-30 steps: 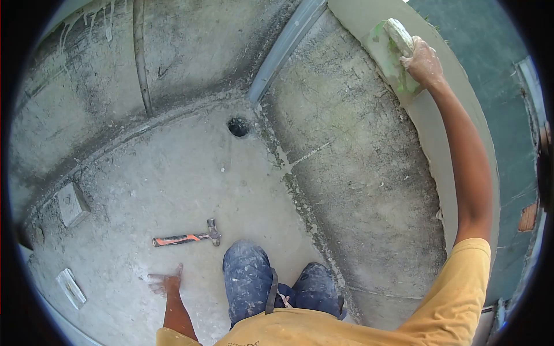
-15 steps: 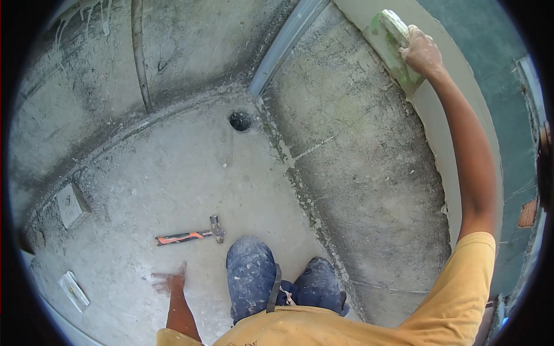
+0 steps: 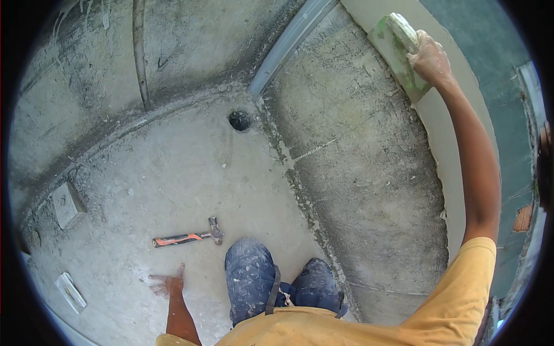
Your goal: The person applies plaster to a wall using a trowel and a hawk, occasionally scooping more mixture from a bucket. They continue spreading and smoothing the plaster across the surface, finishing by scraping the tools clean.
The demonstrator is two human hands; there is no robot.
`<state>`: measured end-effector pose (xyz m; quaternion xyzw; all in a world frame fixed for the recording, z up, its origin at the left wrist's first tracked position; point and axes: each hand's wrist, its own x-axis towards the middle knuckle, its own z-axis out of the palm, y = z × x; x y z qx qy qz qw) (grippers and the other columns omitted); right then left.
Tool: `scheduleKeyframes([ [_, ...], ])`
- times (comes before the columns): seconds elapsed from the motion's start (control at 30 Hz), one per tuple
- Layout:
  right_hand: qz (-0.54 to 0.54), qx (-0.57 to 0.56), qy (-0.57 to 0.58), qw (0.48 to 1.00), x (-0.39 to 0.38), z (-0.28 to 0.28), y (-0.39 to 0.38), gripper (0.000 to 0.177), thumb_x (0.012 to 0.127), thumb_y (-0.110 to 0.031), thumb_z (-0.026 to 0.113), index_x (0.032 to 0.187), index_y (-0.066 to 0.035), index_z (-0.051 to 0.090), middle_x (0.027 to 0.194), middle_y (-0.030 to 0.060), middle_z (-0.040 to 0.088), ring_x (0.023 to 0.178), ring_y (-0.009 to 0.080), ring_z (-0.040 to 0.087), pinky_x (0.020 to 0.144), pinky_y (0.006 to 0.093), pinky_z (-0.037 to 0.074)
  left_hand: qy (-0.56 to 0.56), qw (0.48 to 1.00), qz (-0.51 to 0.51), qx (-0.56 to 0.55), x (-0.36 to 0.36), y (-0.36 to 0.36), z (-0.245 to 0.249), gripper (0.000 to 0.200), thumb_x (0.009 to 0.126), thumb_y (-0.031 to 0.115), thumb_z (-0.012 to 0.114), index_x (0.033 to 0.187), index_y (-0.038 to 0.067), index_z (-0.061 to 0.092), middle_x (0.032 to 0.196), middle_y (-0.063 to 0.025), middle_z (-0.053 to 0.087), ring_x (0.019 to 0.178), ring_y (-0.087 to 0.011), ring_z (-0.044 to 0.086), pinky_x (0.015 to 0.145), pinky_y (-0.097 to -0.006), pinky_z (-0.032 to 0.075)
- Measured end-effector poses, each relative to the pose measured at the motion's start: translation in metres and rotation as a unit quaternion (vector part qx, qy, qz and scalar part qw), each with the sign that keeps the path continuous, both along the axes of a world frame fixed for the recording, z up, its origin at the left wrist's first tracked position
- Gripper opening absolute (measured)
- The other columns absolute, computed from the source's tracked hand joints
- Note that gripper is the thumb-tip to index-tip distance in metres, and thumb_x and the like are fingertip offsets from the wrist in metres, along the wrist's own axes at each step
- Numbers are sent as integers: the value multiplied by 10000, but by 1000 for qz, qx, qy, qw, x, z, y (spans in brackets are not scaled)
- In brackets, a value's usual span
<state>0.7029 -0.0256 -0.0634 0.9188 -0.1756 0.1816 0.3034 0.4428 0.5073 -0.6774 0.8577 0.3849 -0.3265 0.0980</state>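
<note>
My right hand [image 3: 431,57] is closed round the pale handle of a green float [image 3: 398,55], whose flat board lies against the light plaster band [image 3: 443,124] along the upper part of the right wall. Down at the lower left, my left hand [image 3: 168,281] is spread over the grey floor [image 3: 196,173], fingers apart and holding nothing. Just above that hand lies a hammer [image 3: 187,238] with an orange and black handle, its metal head toward my knee.
A round hole [image 3: 239,120] opens in the floor near the corner, below a grey pipe [image 3: 288,46]. At the left are a pale block [image 3: 69,206] and a clear-looking wrapped piece [image 3: 71,292]. Rough concrete wall [image 3: 369,167] rises at the right.
My right hand and the float have shifted slightly right and down in view. The floor objects sit slightly further left; my left hand remains spread.
</note>
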Motion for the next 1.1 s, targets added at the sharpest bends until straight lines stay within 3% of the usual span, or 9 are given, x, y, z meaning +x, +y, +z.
scheduleKeyframes([
  [0.03,-12,-6,-5,1000,-3,-4,-5,405,811,-138,703,1174,-43,552,1051,242,680,1034,411,647,886,488,499,-22,995,-18,94,-4,-16,6,970,740,746,668,1301,-42,592,1352,-240,573,1316,-387,476,1119,-418,338],
  [0.1,-26,-28,-6,999,-9,1,-11,409,818,-154,697,1176,-37,538,1049,242,680,1039,409,646,890,490,502,-11,992,-27,120,-1,-21,14,977,746,752,656,1323,-32,575,1373,-242,554,1337,-389,451,1129,-429,319],
  [0.3,13,-88,-72,993,5,64,11,411,814,-187,694,1160,-9,561,1059,236,684,1047,394,653,900,474,504,40,989,22,-138,3,15,-10,1061,726,758,668,1430,-9,465,1451,-241,479,1401,-456,321,1161,-558,177],
  [0.37,79,-41,-67,994,29,74,-3,403,807,-165,703,1167,-30,583,1079,219,689,1048,386,652,889,464,501,36,987,23,-154,1,18,-10,1035,736,749,667,1418,-7,481,1431,-249,495,1382,-451,348,1158,-542,195],
  [0.53,59,31,-17,998,105,37,5,405,778,-172,711,1129,8,617,1061,232,689,1046,365,661,897,442,501,50,997,47,-31,21,-8,40,944,745,717,690,1323,-21,578,1340,-271,565,1298,-401,475,1121,-429,327],
  [0.67,45,74,32,996,141,29,5,418,744,-168,691,1100,44,629,1065,251,680,1056,364,655,902,439,500,22,993,65,-99,6,9,5,925,734,678,733,1277,-58,596,1306,-265,593,1266,-407,506,1098,-431,357],
  [0.8,35,105,57,992,162,29,-15,423,719,-179,712,1074,43,653,1071,245,681,1036,356,664,891,420,508,1,986,75,-149,10,8,16,883,755,650,736,1226,-87,617,1291,-258,607,1246,-419,518,1088,-439,365],
  [0.97,-2,86,27,996,178,22,-34,461,706,-203,724,1079,60,654,1083,255,682,1047,365,662,896,419,512,-41,979,36,-199,-6,21,-14,862,770,677,699,1207,-64,643,1287,-234,620,1248,-424,514,1094,-446,354],
  [1.1,-13,4,1,1000,174,37,-19,493,719,-222,703,1105,77,633,1093,273,675,1065,379,656,911,420,508,-8,991,-8,-131,-6,18,-14,847,799,695,651,1223,-39,647,1287,-226,623,1249,-428,511,1096,-459,346],
])
